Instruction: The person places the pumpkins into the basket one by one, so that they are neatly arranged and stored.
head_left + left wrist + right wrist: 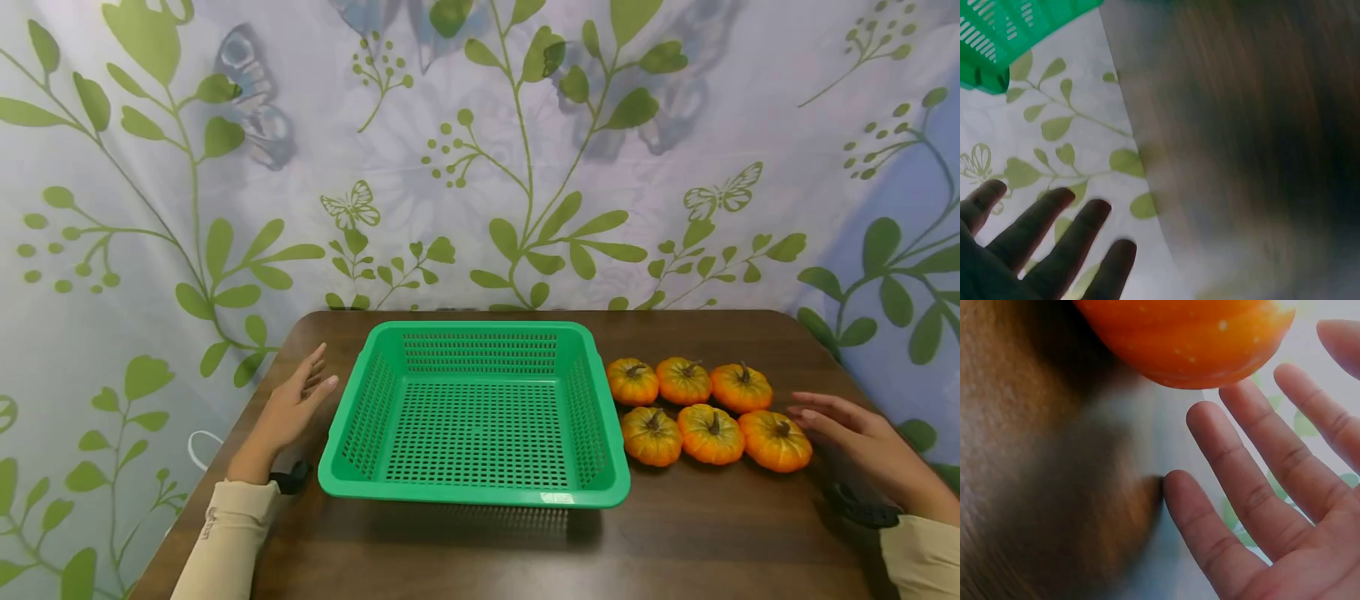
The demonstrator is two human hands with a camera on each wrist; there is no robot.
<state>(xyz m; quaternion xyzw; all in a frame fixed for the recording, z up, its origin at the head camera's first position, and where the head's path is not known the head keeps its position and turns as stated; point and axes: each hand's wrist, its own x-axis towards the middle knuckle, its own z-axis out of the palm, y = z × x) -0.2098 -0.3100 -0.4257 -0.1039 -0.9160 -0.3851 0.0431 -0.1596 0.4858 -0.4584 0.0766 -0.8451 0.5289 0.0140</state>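
Note:
A green plastic basket (474, 492) with slotted walls and floor sits on the table, nothing inside it. To its right, several small orange pumpkins with brown stems stand in two rows; the front right pumpkin (776, 442) is the one nearest my right hand (862, 437). That hand is open at the pumpkin's right side, and in the right wrist view its spread fingers (1254, 481) lie close beside an orange pumpkin (1204, 340). My left hand (288, 408) is held open left of the basket, fingers extended and holding nothing; part of the basket (1022, 31) shows in the left wrist view.
The dark brown wooden table (450, 567) has rounded back corners. Behind it hangs a pale curtain (420, 183) with green leaves and butterflies. A white cable (197, 450) loops beside the table's left edge. Dark bands circle both wrists.

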